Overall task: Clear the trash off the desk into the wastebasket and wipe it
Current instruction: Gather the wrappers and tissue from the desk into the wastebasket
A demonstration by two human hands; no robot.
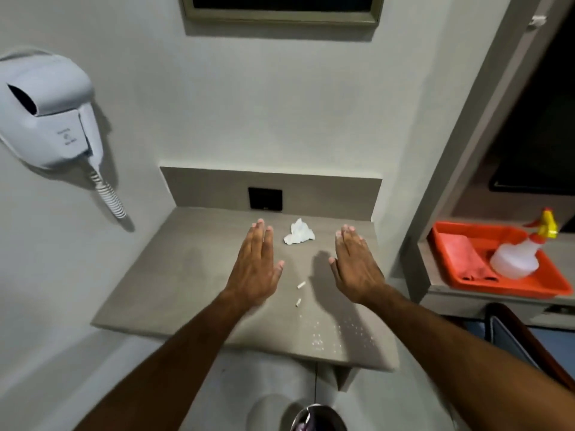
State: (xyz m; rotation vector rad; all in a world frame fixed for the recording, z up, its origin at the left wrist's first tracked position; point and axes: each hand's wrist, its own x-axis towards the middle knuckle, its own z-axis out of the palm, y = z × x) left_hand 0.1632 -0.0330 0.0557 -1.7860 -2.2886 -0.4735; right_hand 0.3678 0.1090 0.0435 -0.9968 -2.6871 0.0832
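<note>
White tissue (298, 232), grey desk (186, 275)

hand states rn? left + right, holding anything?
Left hand: open, flat, palm down over the desk, holding nothing.
Right hand: open, flat, palm down, holding nothing.

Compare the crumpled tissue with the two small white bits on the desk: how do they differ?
The crumpled tissue is far bigger than the two small white bits, and bunched and irregular; the bits look like short stubby cylinders, though what they are is unclear. The tissue lies near the back of the desk, beyond the fingertips; the bits lie nearer the front, between the left hand and right hand. All are white, loose on the desk, untouched.
</note>
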